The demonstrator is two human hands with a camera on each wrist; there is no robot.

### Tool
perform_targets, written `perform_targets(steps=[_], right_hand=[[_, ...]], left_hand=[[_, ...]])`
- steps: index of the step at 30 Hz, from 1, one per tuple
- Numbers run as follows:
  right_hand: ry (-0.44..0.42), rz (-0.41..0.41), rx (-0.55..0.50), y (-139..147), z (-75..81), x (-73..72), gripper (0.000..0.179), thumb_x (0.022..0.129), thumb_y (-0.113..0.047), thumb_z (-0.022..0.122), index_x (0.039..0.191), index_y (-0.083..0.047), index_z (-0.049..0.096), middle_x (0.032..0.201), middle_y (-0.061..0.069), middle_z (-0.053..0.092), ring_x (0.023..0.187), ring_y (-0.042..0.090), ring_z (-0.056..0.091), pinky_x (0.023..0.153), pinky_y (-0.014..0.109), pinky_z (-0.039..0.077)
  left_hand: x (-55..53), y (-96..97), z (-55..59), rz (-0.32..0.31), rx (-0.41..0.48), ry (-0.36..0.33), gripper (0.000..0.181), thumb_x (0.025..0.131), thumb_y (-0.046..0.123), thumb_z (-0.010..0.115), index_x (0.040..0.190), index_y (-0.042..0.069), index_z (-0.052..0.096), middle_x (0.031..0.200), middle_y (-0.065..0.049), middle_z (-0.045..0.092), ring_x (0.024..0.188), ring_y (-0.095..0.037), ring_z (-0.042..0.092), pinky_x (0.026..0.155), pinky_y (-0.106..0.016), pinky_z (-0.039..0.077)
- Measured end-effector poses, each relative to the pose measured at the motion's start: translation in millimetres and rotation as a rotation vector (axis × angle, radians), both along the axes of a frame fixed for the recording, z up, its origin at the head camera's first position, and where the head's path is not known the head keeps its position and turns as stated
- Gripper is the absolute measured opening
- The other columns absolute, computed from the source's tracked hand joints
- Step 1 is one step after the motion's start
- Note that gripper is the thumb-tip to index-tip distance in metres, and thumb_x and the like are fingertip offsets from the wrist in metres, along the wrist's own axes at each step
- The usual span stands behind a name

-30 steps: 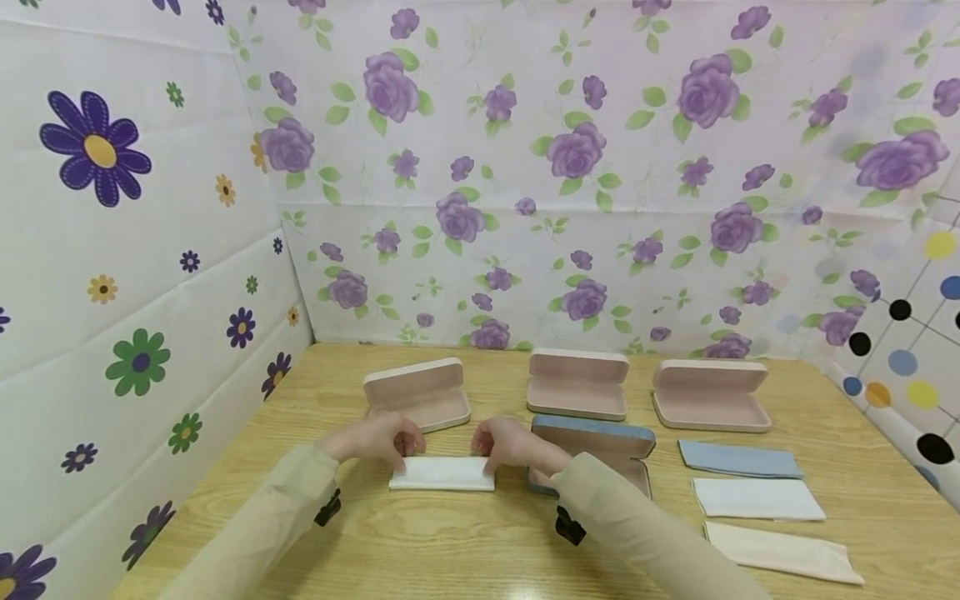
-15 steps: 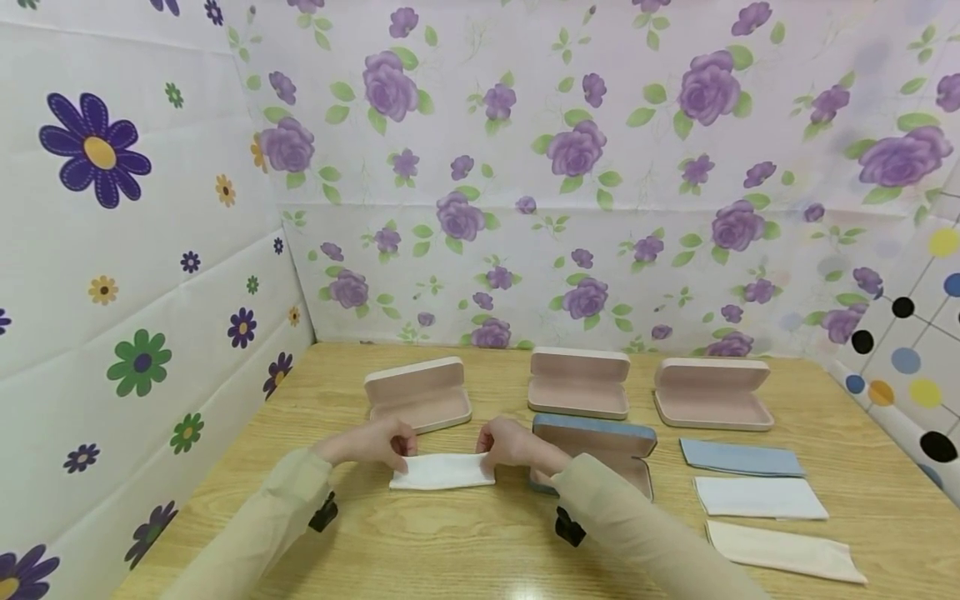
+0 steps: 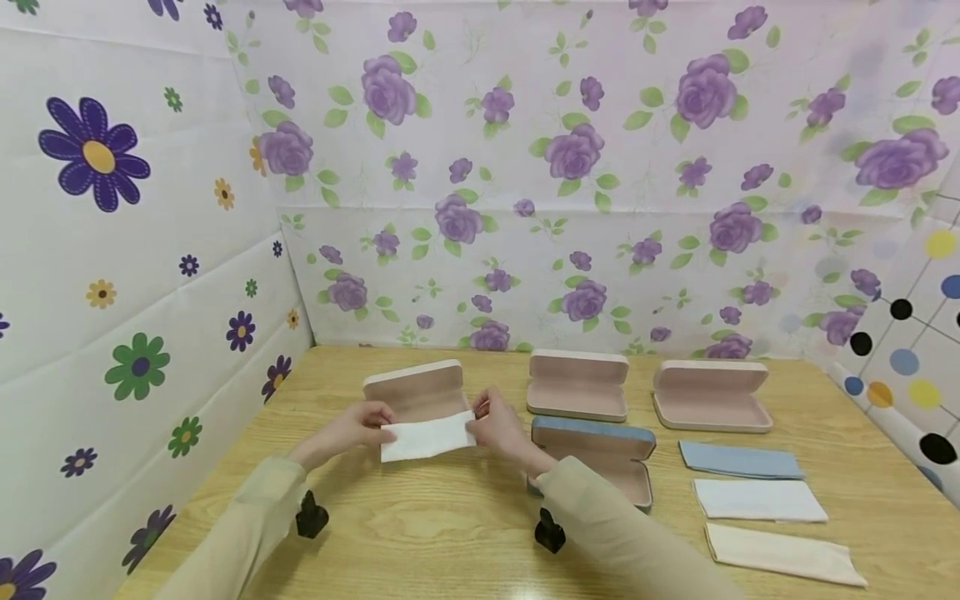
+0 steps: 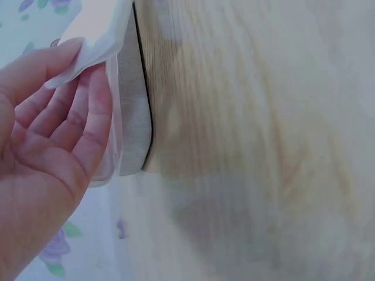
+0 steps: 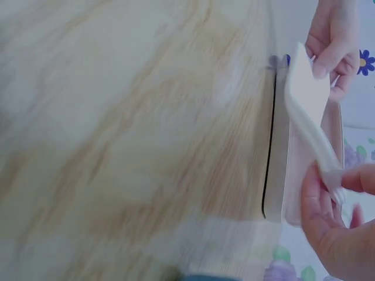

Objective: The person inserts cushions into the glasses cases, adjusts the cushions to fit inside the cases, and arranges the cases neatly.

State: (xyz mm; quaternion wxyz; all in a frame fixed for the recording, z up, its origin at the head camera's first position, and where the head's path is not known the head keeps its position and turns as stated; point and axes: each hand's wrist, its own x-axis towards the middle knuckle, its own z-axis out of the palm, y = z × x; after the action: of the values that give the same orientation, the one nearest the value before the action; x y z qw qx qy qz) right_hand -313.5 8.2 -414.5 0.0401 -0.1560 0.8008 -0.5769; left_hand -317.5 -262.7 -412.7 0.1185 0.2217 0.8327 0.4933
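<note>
A folded white cloth (image 3: 429, 438) is stretched between both hands, raised in front of the open left glasses case (image 3: 414, 397) and overlapping its lower part in the head view. My left hand (image 3: 356, 432) pinches one end of the cloth; in the left wrist view the thumb lies on top and the fingers (image 4: 96, 96) underneath. The other end is pinched by my right hand (image 3: 502, 429). From the right wrist, the cloth (image 5: 310, 96) bends along its length over the case's pinkish interior (image 5: 296, 167).
Two more open cases, a middle one (image 3: 577, 393) and a right one (image 3: 711, 403), stand at the back. A blue case (image 3: 592, 430) is open beside my right forearm. At right lie folded blue (image 3: 741, 459), white (image 3: 759, 500) and cream (image 3: 783, 553) cloths.
Both hands have lifted the white cloth off the table and moved it forward, away from the body, to the left case. The other cases and cloths have stayed put.
</note>
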Motion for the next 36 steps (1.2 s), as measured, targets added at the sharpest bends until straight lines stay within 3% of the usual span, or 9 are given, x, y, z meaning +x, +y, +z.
perform_targets(steps=[5, 10, 14, 17, 20, 23, 27, 30, 36], right_hand=[[0.020, -0.080, -0.074, -8, 1.1, -1.1, 0.019, 0.081, 0.007, 0.058, 0.091, 0.001, 0.043, 0.084, 0.011, 0.052, 0.069, 0.021, 0.055, 0.058, 0.041, 0.051], [0.014, -0.139, -0.131, -13, 0.3, -7.3, 0.009, 0.081, 0.006, 0.058, 0.089, 0.005, 0.053, 0.079, 0.009, 0.053, 0.065, 0.016, 0.052, 0.059, 0.039, 0.051], [-0.027, -0.152, -0.194, -14, -1.5, -11.5, 0.008, 0.083, 0.004, 0.057, 0.091, 0.007, 0.059, 0.080, 0.010, 0.057, 0.065, 0.015, 0.052, 0.064, 0.041, 0.051], [-0.049, -0.158, -0.214, -16, -1.5, -12.9, 0.011, 0.084, 0.003, 0.057, 0.094, 0.007, 0.061, 0.082, 0.011, 0.059, 0.066, 0.015, 0.053, 0.067, 0.043, 0.050], [-0.062, -0.154, -0.224, -17, -2.0, -13.7, 0.015, 0.082, 0.004, 0.059, 0.097, 0.007, 0.062, 0.084, 0.010, 0.059, 0.067, 0.015, 0.053, 0.069, 0.044, 0.049], [-0.077, -0.147, -0.233, -19, -4.4, -16.8, 0.020, 0.080, 0.005, 0.062, 0.099, 0.007, 0.063, 0.087, 0.012, 0.059, 0.068, 0.015, 0.055, 0.070, 0.043, 0.050], [-0.088, -0.144, -0.213, -20, -5.6, -22.5, 0.024, 0.077, 0.006, 0.064, 0.101, 0.006, 0.063, 0.091, 0.012, 0.059, 0.072, 0.015, 0.056, 0.066, 0.035, 0.051], [-0.081, -0.138, -0.178, -20, -4.9, -26.7, 0.025, 0.078, 0.006, 0.065, 0.103, 0.005, 0.062, 0.095, 0.012, 0.058, 0.076, 0.016, 0.056, 0.065, 0.030, 0.050], [-0.059, -0.134, -0.152, -21, -6.5, -36.2, 0.026, 0.079, 0.005, 0.064, 0.104, 0.005, 0.062, 0.097, 0.016, 0.059, 0.075, 0.017, 0.056, 0.067, 0.037, 0.049]], left_hand=[[3.5, -2.5, -3.2, 0.143, 0.096, -0.009, 0.025, 0.086, 0.011, 0.063, 0.103, -0.004, 0.054, 0.081, -0.008, 0.059, 0.072, -0.016, 0.053, 0.068, -0.037, 0.048], [6.1, 1.2, -1.9, 0.250, 0.155, -0.002, 0.030, 0.086, 0.013, 0.064, 0.108, -0.004, 0.054, 0.084, -0.010, 0.059, 0.074, -0.019, 0.054, 0.068, -0.035, 0.048], [6.1, 5.1, -2.6, 0.252, 0.202, 0.037, 0.035, 0.088, 0.011, 0.061, 0.117, -0.003, 0.049, 0.082, -0.011, 0.057, 0.070, -0.017, 0.052, 0.064, -0.033, 0.049], [6.5, 6.5, -4.1, 0.228, 0.254, 0.068, 0.035, 0.089, 0.005, 0.057, 0.121, -0.005, 0.045, 0.080, -0.013, 0.052, 0.063, -0.014, 0.049, 0.062, -0.038, 0.050], [7.2, 6.7, -5.5, 0.239, 0.302, 0.079, 0.028, 0.089, 0.000, 0.055, 0.115, -0.009, 0.047, 0.082, -0.016, 0.049, 0.063, -0.013, 0.048, 0.062, -0.044, 0.050], [7.3, 6.9, -7.0, 0.272, 0.338, 0.062, 0.016, 0.090, -0.004, 0.052, 0.103, -0.013, 0.050, 0.088, -0.018, 0.050, 0.068, -0.015, 0.052, 0.066, -0.042, 0.051], [4.8, 7.7, -9.2, 0.341, 0.300, 0.052, 0.013, 0.089, -0.002, 0.053, 0.096, -0.012, 0.058, 0.096, -0.016, 0.056, 0.075, -0.017, 0.057, 0.066, -0.031, 0.051], [2.0, 8.6, -10.9, 0.399, 0.245, 0.049, 0.018, 0.086, 0.001, 0.059, 0.100, -0.011, 0.060, 0.096, -0.015, 0.059, 0.072, -0.017, 0.059, 0.063, -0.028, 0.050], [-2.8, 12.2, -11.8, 0.480, 0.154, 0.044, 0.026, 0.081, 0.002, 0.066, 0.105, -0.007, 0.062, 0.095, -0.015, 0.060, 0.069, -0.018, 0.058, 0.063, -0.028, 0.049]])
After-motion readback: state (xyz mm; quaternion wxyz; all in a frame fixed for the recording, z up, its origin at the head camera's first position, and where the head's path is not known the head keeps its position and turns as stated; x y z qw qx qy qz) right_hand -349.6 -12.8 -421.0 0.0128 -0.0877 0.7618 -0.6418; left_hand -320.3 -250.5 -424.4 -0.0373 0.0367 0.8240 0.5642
